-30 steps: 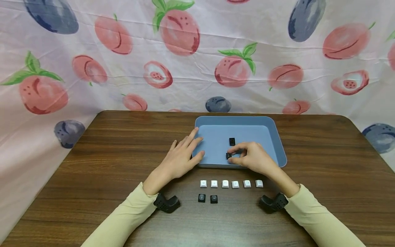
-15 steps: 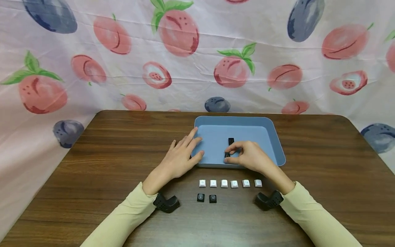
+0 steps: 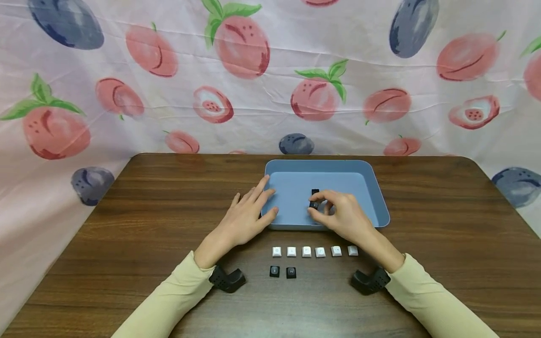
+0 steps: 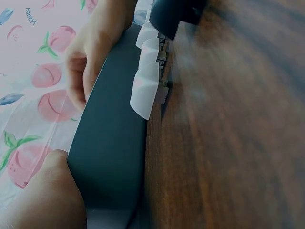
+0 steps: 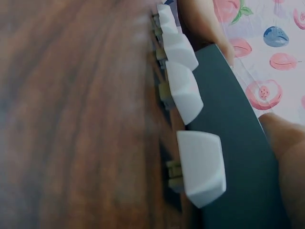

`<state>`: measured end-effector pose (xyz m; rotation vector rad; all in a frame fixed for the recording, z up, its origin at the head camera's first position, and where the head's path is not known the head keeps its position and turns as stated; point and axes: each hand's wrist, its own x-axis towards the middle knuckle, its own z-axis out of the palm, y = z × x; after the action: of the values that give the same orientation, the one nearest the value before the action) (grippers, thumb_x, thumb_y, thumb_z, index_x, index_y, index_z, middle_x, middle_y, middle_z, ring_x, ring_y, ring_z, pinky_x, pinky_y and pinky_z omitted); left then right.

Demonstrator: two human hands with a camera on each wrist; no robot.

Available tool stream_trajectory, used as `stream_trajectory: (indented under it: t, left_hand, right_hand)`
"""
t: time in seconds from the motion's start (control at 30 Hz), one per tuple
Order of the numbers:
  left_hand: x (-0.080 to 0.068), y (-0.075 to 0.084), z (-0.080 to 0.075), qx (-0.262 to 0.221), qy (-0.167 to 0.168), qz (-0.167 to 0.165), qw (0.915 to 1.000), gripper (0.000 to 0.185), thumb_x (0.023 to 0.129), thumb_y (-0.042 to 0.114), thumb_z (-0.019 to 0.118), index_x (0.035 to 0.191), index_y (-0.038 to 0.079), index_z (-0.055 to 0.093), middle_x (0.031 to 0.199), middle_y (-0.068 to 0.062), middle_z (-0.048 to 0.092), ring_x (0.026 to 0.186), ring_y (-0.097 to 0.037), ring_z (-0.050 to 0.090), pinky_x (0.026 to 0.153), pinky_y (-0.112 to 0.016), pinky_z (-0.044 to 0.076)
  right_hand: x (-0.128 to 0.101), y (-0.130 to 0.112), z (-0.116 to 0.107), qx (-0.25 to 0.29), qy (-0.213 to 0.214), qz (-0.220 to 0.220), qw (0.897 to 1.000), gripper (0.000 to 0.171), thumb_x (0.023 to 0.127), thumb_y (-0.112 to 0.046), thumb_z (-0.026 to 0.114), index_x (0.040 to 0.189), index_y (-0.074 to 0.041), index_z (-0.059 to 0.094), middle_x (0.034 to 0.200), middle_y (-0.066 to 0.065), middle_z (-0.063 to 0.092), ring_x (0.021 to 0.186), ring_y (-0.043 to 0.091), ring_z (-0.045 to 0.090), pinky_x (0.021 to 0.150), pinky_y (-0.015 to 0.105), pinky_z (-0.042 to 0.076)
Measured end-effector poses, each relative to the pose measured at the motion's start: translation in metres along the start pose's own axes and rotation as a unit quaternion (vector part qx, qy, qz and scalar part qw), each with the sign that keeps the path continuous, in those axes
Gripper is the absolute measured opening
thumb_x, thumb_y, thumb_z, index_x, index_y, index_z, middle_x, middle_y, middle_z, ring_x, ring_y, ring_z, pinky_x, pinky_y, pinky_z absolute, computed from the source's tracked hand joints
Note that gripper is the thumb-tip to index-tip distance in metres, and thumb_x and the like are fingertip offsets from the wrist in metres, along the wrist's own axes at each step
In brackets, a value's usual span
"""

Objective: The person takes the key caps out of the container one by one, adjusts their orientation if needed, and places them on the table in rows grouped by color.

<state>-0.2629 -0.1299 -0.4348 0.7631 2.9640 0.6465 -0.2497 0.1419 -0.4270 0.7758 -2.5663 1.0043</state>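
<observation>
A blue tray (image 3: 321, 163) sits at the middle of a brown wooden table. My right hand (image 3: 320, 207) is over the tray's front part and pinches a small black keycap (image 3: 313, 204) between thumb and fingers. Just behind it another black keycap (image 3: 315, 191) lies on the tray floor, partly hidden. My left hand (image 3: 268, 198) rests with fairly straight fingers on the tray's left rim and holds nothing. In the left wrist view the tray's wall (image 4: 109, 143) looks dark, with the right hand (image 4: 88, 62) beyond it.
In front of the tray stands a row of several white keycaps (image 3: 314, 251) (image 4: 147, 81) (image 5: 190, 95). Two black keycaps (image 3: 282, 272) lie nearer me. Black wrist mounts (image 3: 228, 279) (image 3: 368, 281) touch the table. A fruit-print cloth hangs behind.
My right hand has lifted its black keycap off the tray floor and carried it slightly farther in, close to the other black keycap. The left hand has stayed put.
</observation>
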Motion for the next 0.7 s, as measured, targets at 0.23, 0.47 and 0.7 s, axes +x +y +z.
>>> stream_trajectory:
  t: [0.23, 0.47, 0.7]
  left_hand:
    - [-0.001, 0.004, 0.005, -0.005, -0.017, -0.005, 0.9998, 0.061, 0.107, 0.054, 0.036, 0.158, 0.021, 0.038, 0.173, 0.005, 0.004, 0.153, -0.036, 0.030, 0.117, -0.072, 0.018]
    - [0.001, 0.003, 0.000, 0.000, -0.006, 0.001, 1.0000, 0.060, 0.107, 0.053, 0.037, 0.157, 0.021, 0.039, 0.173, 0.005, 0.006, 0.151, -0.037, 0.032, 0.117, -0.072, 0.018]
    - [0.000, -0.001, -0.003, -0.003, -0.007, 0.000, 1.0000, 0.060, 0.107, 0.053, 0.036, 0.158, 0.022, 0.038, 0.173, 0.005, 0.005, 0.150, -0.038, 0.034, 0.117, -0.072, 0.018]
  right_hand:
    - [-0.015, 0.003, -0.003, 0.022, 0.081, -0.152, 0.985, 0.022, 0.087, -0.018, 0.083, 0.106, -0.007, 0.078, 0.084, -0.001, 0.070, 0.065, 0.005, 0.055, 0.055, 0.018, 0.044]
    - [-0.041, -0.014, -0.011, 0.049, 0.114, -0.178, 0.976, 0.028, 0.093, -0.034, 0.076, 0.105, -0.010, 0.078, 0.087, -0.002, 0.073, 0.068, 0.004, 0.059, 0.061, 0.016, 0.047]
    - [-0.065, -0.035, -0.004, 0.111, 0.050, -0.144, 0.982, 0.025, 0.081, -0.013, 0.087, 0.103, -0.014, 0.077, 0.087, -0.007, 0.072, 0.066, -0.002, 0.055, 0.055, 0.011, 0.043]
